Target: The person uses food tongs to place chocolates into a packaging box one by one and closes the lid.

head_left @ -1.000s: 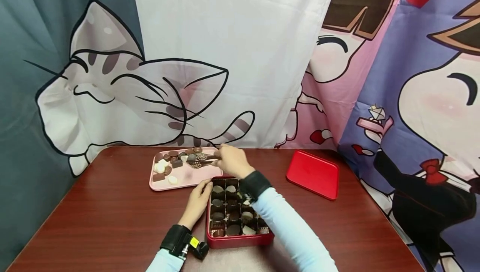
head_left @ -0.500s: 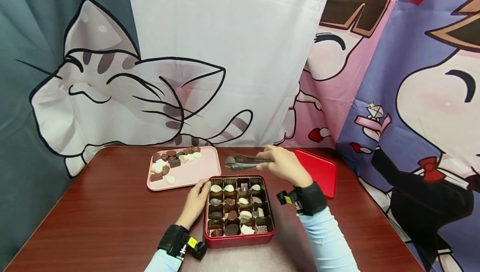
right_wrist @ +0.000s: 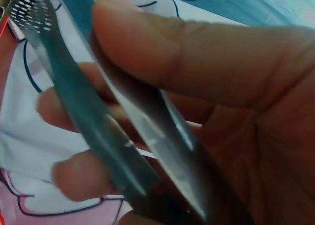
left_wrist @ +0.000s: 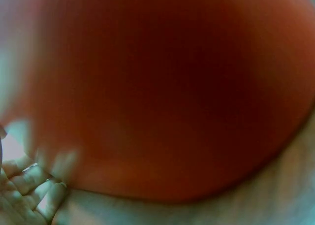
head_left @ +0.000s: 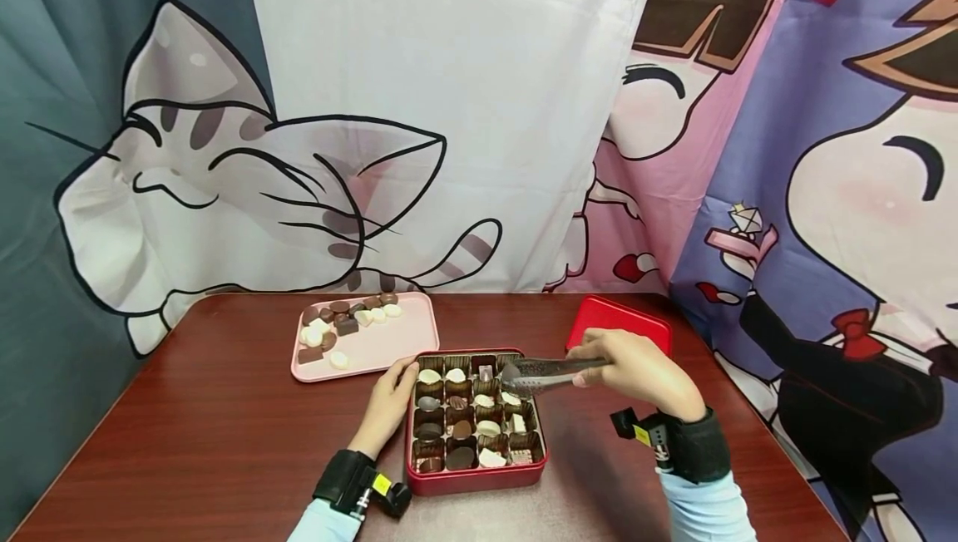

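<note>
In the head view, my right hand grips metal tongs, whose heads overlap the upper right part of a red box. The right wrist view shows the thumb and fingers around both arms of the tongs; one perforated head is visible. Anything between the heads is hidden. Chocolates, white and brown, sit in the box's compartments. My left hand rests against the box's left side near its far corner. In the left wrist view, its fingers touch the red wall.
A pink tray with several chocolates stands at the far left of the wooden table. A red lid lies at the far right, partly behind the right hand. A printed curtain hangs behind the table.
My right hand has carried the tongs from over the pink tray rightward, then nearer, to the box's upper right part. The left hand stays at the box's side.
</note>
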Action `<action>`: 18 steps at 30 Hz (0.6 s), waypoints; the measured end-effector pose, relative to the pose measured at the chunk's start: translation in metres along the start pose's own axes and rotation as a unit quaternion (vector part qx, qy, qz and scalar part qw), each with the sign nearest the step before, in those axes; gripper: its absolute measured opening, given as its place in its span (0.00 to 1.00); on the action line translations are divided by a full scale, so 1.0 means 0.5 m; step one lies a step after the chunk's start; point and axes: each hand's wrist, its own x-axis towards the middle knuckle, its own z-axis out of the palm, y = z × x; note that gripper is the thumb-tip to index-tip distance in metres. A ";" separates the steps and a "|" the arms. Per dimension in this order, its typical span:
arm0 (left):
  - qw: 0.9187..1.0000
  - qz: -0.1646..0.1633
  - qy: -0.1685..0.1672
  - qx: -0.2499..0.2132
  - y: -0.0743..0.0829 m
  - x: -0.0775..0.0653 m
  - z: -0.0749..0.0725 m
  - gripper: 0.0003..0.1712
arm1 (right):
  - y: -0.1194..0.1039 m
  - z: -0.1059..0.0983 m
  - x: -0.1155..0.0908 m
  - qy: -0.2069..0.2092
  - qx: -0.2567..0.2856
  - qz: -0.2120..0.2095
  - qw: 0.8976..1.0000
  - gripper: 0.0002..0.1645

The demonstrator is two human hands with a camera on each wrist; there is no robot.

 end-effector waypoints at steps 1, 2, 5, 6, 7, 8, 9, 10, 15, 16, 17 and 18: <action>1.000 -0.001 -0.001 0.000 0.000 0.000 -0.001 0.24 | 0.001 0.000 -0.009 -0.002 -0.002 0.003 1.000 0.17; 1.000 -0.001 -0.002 -0.001 0.001 0.000 -0.001 0.24 | 0.003 0.001 -0.017 -0.004 -0.004 0.002 1.000 0.17; 1.000 -0.004 -0.003 -0.003 0.002 -0.001 -0.002 0.24 | 0.008 0.007 -0.036 -0.014 -0.005 -0.004 1.000 0.15; 1.000 -0.006 -0.003 -0.004 0.002 -0.001 -0.003 0.24 | 0.010 0.011 -0.040 -0.018 -0.006 -0.008 1.000 0.14; 1.000 -0.007 -0.002 -0.005 0.003 -0.001 -0.004 0.24 | 0.012 0.015 -0.044 -0.022 -0.008 -0.014 1.000 0.14; 1.000 -0.004 -0.003 -0.001 0.003 -0.001 -0.004 0.24 | 0.014 0.019 -0.048 -0.025 -0.012 -0.023 0.999 0.14; 1.000 -0.005 -0.002 -0.001 0.004 -0.002 -0.004 0.24 | 0.015 0.024 -0.051 -0.029 -0.012 -0.024 0.999 0.14; 1.000 -0.005 -0.002 0.000 0.004 -0.002 -0.005 0.25 | 0.017 0.029 -0.054 -0.033 -0.009 -0.024 0.999 0.14; 1.000 -0.005 -0.002 0.002 0.004 -0.004 -0.004 0.25 | 0.026 0.051 -0.063 -0.049 0.001 -0.034 0.998 0.15; 1.000 -0.004 -0.002 0.003 0.004 -0.004 -0.004 0.25 | 0.028 0.054 -0.065 -0.053 0.004 -0.037 0.998 0.15; 1.000 -0.004 -0.002 0.003 0.004 -0.003 -0.004 0.25 | 0.029 0.057 -0.066 -0.058 0.011 -0.036 0.998 0.16; 1.000 -0.004 -0.003 0.004 0.003 -0.003 -0.003 0.25 | 0.031 0.059 -0.066 -0.063 0.017 -0.034 0.997 0.16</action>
